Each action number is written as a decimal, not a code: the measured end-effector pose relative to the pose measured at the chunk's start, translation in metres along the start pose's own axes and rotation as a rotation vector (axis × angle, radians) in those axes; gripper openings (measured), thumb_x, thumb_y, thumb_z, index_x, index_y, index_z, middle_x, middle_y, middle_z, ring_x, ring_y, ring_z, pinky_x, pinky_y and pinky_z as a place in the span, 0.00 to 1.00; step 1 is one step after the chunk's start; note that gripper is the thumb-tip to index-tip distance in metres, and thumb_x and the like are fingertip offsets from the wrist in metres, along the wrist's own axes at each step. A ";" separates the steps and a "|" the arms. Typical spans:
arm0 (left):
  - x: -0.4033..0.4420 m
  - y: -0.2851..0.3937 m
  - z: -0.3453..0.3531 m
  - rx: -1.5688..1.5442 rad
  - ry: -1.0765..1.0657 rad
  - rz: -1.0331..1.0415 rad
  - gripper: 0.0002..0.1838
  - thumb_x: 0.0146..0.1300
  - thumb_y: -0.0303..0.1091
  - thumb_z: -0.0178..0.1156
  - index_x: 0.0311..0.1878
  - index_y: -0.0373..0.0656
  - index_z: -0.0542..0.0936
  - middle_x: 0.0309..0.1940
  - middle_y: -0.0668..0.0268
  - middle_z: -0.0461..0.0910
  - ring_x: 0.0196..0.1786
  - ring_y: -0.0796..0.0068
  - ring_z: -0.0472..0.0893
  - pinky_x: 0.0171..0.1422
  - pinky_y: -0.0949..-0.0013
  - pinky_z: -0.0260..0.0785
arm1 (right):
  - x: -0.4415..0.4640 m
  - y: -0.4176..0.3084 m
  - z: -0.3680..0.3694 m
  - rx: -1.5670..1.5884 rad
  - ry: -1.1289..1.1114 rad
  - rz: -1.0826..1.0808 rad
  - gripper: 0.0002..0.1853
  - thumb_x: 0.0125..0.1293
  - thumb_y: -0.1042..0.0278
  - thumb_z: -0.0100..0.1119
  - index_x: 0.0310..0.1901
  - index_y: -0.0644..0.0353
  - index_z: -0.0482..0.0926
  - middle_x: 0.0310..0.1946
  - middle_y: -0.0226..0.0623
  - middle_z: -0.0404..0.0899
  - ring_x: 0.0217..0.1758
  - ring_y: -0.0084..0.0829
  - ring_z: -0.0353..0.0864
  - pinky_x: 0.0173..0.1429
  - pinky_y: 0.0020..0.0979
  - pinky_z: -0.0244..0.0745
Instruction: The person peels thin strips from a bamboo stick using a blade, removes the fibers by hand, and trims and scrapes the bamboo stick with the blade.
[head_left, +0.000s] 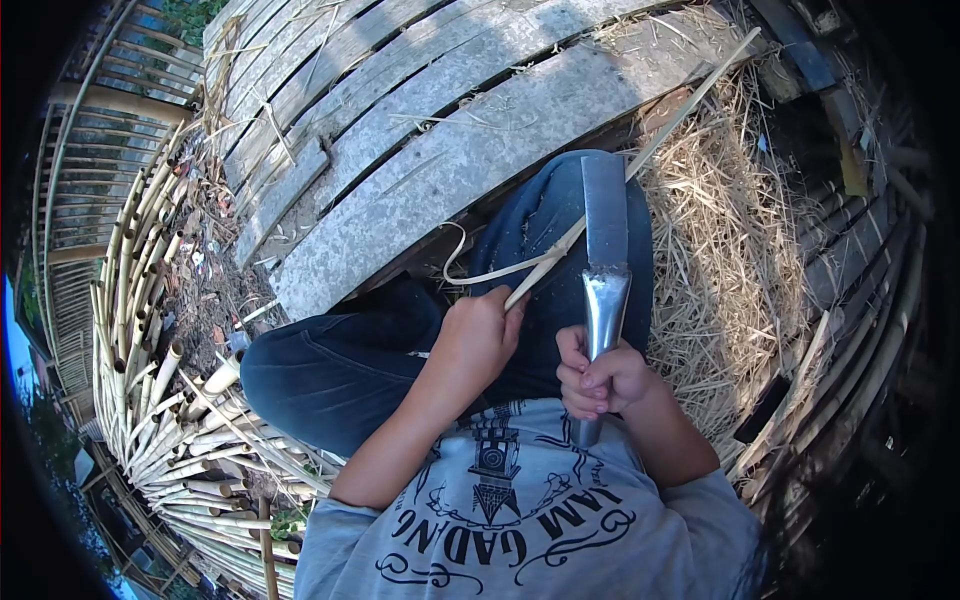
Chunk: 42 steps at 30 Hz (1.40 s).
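My left hand (482, 335) is closed around the near end of a long pale bamboo strip (690, 105). The strip slants up and to the right, passing behind the blade in this view. A thin curled sliver (490, 275) splits off it just beyond my fingers. In my right hand (605, 380) is a knife (605, 225) with a wide, square-ended blade and a shiny metal handle, held upright. Whether the blade touches the strip I cannot tell. Both hands are above my lap, between my bent legs in jeans (340, 370).
A weathered plank platform (430, 200) lies ahead, with loose slivers on it. Bamboo shavings (720, 260) are heaped by my right leg. Many cut bamboo poles (210, 470) are stacked at left, below a slatted bamboo fence (110, 150). More bamboo lengths (860, 350) lie at right.
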<state>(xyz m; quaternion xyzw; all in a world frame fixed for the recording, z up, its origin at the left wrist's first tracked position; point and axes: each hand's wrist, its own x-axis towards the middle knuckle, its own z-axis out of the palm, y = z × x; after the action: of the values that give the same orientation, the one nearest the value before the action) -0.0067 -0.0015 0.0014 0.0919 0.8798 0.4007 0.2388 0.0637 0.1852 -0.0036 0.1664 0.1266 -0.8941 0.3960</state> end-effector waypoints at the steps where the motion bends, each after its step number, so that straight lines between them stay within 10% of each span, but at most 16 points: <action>1: -0.001 -0.002 0.001 0.002 0.006 -0.003 0.12 0.67 0.32 0.55 0.33 0.31 0.78 0.18 0.45 0.74 0.24 0.42 0.77 0.28 0.54 0.67 | 0.003 0.008 0.000 -0.012 -0.003 0.070 0.09 0.51 0.80 0.53 0.28 0.56 0.63 0.13 0.30 0.63 0.10 0.23 0.64 0.18 0.28 0.62; 42: -0.004 0.009 0.006 0.015 -0.070 -0.069 0.22 0.71 0.38 0.51 0.25 0.29 0.75 0.17 0.45 0.73 0.24 0.46 0.79 0.29 0.55 0.68 | -0.016 -0.006 -0.006 -0.008 -0.059 -0.011 0.10 0.52 0.78 0.53 0.32 0.55 0.64 0.13 0.29 0.63 0.10 0.24 0.66 0.17 0.30 0.65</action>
<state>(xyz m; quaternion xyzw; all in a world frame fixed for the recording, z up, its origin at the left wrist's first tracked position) -0.0011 0.0069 0.0060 0.0771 0.8766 0.3821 0.2823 0.0704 0.2022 -0.0016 0.1377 0.1194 -0.9003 0.3953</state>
